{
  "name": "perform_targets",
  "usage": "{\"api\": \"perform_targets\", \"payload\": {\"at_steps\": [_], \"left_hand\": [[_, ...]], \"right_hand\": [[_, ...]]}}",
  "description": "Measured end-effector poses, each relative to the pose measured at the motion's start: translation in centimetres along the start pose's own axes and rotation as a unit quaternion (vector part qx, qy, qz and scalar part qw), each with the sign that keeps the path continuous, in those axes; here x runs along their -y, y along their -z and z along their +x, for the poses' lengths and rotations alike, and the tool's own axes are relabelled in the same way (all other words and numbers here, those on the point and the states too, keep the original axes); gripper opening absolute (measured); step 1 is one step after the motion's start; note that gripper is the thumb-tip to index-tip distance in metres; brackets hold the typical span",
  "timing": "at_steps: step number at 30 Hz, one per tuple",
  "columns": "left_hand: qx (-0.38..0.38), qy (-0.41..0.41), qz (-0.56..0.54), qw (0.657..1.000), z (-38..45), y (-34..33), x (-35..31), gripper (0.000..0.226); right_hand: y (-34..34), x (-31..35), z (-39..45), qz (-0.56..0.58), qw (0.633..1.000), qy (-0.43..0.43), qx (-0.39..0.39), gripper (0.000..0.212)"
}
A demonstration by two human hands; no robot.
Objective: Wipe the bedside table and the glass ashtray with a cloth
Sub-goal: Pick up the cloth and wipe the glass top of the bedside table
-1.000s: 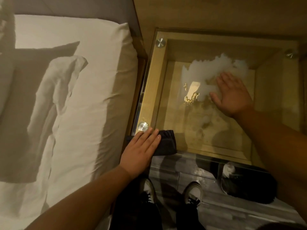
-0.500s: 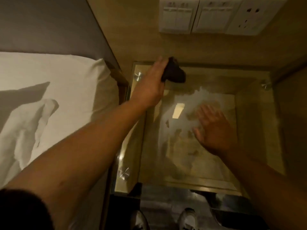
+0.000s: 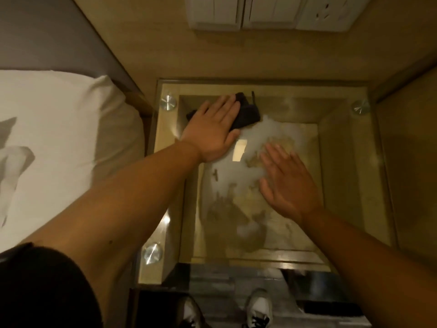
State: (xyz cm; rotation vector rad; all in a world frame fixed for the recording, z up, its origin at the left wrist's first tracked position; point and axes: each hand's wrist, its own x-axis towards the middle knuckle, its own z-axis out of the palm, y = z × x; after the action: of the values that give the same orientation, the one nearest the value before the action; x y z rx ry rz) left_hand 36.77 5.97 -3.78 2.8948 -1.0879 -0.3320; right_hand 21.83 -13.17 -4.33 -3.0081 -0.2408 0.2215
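The bedside table (image 3: 347,176) has a glass top on a wooden box frame, with round metal studs at its corners. My left hand (image 3: 212,131) lies flat, fingers spread, pressing a dark cloth (image 3: 246,113) onto the glass near the far left corner. My right hand (image 3: 286,183) rests flat and empty on the middle of the glass, fingers apart. A whitish smear and reflections show on the glass around my right hand. No ashtray is visible.
A bed with a white pillow (image 3: 59,138) lies to the left, close against the table. Wall switches and a socket (image 3: 267,13) sit above the table on the wooden panel. My shoes (image 3: 257,308) show below the table's near edge.
My left hand carried the cloth from the near left corner up to the far edge, then came back a little and flattened it on the glass. My right hand stayed on the glass.
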Motion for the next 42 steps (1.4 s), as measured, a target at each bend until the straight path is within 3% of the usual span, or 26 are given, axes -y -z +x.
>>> {"api": "perform_targets", "payload": {"at_steps": [6, 10, 19, 26, 30, 33, 35, 38, 40, 42], "left_hand": [[0.030, 0.012, -0.040, 0.999, -12.1, -2.3, -6.8, 0.074], [0.041, 0.006, -0.030, 0.999, -18.7, -4.3, -11.0, 0.085], [0.026, 0.002, -0.023, 0.999, -24.9, -6.5, -15.1, 0.099], [-0.005, -0.010, -0.017, 1.000, -27.2, -7.5, -16.8, 0.059], [-0.007, -0.072, -0.056, 0.996, -28.0, -7.5, -16.6, 0.059], [0.008, -0.123, -0.169, 0.978, -29.0, -6.7, -16.3, 0.058], [0.031, -0.085, -0.297, 0.951, -29.0, -4.7, -16.7, 0.059], [0.012, 0.036, -0.455, 0.890, -25.6, -1.1, -16.3, 0.060], [-0.058, 0.075, -0.480, 0.872, -20.5, 1.2, -14.7, 0.059], [-0.120, 0.103, -0.449, 0.879, -14.1, 3.3, -12.3, 0.054]], "right_hand": [[0.1, 0.2, -0.6, 0.052, 0.998, 0.004, -0.033, 0.058], [0.3, 0.3, -0.7, 0.049, 0.999, -0.002, -0.015, 0.061], [-0.1, 0.4, -1.7, 0.074, 0.996, -0.030, -0.037, 0.060], [-0.2, -1.6, -4.6, 0.070, 0.995, -0.071, -0.030, 0.064], [-0.3, -3.6, -5.8, 0.053, 0.994, -0.095, -0.001, 0.069], [-0.3, -4.2, -6.3, 0.052, 0.993, -0.105, 0.001, 0.072], [-0.4, -4.2, -6.3, 0.045, 0.993, -0.107, 0.005, 0.072], [-0.4, -4.1, -6.4, 0.040, 0.993, -0.111, 0.018, 0.073], [-0.4, -4.0, -6.3, 0.024, 0.993, -0.110, 0.021, 0.073], [-0.5, -4.0, -6.1, 0.017, 0.994, -0.110, 0.012, 0.070]]}}
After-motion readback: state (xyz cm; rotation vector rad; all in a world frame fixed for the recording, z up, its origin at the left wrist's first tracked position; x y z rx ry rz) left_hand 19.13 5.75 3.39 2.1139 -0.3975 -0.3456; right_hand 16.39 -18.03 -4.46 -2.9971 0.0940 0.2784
